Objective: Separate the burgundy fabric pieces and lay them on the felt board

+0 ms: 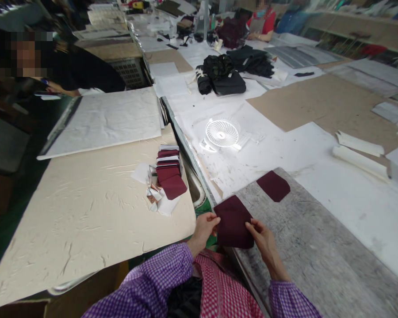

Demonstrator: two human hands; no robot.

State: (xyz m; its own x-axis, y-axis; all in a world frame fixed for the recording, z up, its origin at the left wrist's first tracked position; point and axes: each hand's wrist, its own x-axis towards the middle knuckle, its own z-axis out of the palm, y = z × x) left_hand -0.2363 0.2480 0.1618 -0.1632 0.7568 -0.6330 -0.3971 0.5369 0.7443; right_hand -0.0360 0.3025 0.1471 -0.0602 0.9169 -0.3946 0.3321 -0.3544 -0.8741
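Between my two hands I hold up a maroon fabric piece (pixel 234 223), close in front of my body at the edge of the grey board. My left hand (pixel 204 229) pinches its left edge between thumb and fingers. On its right side, my right hand (pixel 262 238) grips the edge the same way. A second maroon fabric piece (pixel 273 186) with cut corners lies flat on the grey board (pixel 305 229), beyond my right hand. To the left, a fanned stack of maroon pieces (pixel 170 176) with white sheets between them rests on the cream-covered table (pixel 96 194).
A small white fan (pixel 221 134) lies on the white-papered table. Dark folded cloth bundles (pixel 220 75) sit farther back. White paper rolls (pixel 361 161) lie at right. Torn paper scraps (pixel 154 194) are by the stack. One person (pixel 82 66) is at left, another (pixel 263 22) at the back.
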